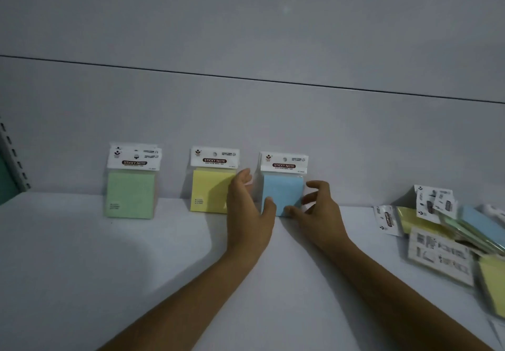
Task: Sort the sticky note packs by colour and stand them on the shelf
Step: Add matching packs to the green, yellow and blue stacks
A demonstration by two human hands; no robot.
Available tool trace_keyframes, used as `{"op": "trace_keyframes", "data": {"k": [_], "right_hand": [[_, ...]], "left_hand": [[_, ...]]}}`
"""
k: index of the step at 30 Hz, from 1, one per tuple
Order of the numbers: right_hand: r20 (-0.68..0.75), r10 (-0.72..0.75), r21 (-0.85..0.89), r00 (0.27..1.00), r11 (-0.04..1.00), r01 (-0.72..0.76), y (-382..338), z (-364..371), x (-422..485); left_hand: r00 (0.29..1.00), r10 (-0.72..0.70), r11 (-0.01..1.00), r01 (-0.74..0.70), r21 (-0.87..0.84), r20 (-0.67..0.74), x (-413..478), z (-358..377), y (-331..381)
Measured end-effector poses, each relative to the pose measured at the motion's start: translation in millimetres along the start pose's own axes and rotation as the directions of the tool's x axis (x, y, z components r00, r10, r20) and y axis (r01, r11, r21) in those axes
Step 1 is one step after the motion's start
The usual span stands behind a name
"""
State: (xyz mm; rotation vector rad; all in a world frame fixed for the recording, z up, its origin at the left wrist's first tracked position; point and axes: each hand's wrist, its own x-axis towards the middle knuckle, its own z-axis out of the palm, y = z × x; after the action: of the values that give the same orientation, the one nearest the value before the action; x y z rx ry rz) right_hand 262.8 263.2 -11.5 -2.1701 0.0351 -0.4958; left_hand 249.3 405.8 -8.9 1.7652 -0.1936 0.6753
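Your left hand [250, 208] and right hand [314, 208] steady the blue pack [284, 194] upright on the shelf [109, 268], fingers loosely apart, thumbs touching its base. Light, stiff block, slippery wrap: pinch its side edges.

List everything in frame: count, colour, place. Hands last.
green packs: at least two, one behind the other, upright against the back wall, leftmost
yellow pack: one visible, upright, middle
blue pack: one visible, upright, right of yellow
loose pile: several packs, yellow, green, blue, lying flat at the right; count unclear, blurred
shelf: one, white
back wall: grey-white panels
shelf upright: one, slotted, grey, far left edge
left hand: open, thumb on the blue pack's left side
right hand: open, fingers at its lower right
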Motion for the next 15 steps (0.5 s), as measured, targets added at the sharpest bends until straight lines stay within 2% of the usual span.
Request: {"op": "trace_keyframes", "data": {"k": [5,8,11,13,15], "right_hand": [[-0.14,0.106,0.06,0.984,0.993,-0.098,-7.4,-9.3,-17.1],[-0.147,0.108,0.028,0.983,0.994,-0.105,-12.6,-17.8,-46.6],[-0.102,0.102,-0.045,0.99,0.993,-0.107,-17.9,-33.4,-85.5],[-0.063,0.1,-0.141,0.993,0.984,-0.108,-22.6,-48.4,-111.5],[-0.053,0.065,-0.305,0.996,0.949,-0.078,-25.7,-67.2,-138.1]], "left_hand": [[0.98,0.151,0.978,-0.167,0.123,0.129,-3.1,1.1,2.2],[0.969,0.165,0.965,-0.198,0.173,0.186,-3.5,0.4,1.5],[0.944,0.219,0.955,-0.26,0.144,0.248,-7.9,-2.6,8.1],[0.883,0.343,0.902,-0.405,0.151,0.321,-14.9,-3.6,15.1],[0.766,0.466,0.805,-0.575,0.146,0.443,-25.8,-4.4,26.0]]}}
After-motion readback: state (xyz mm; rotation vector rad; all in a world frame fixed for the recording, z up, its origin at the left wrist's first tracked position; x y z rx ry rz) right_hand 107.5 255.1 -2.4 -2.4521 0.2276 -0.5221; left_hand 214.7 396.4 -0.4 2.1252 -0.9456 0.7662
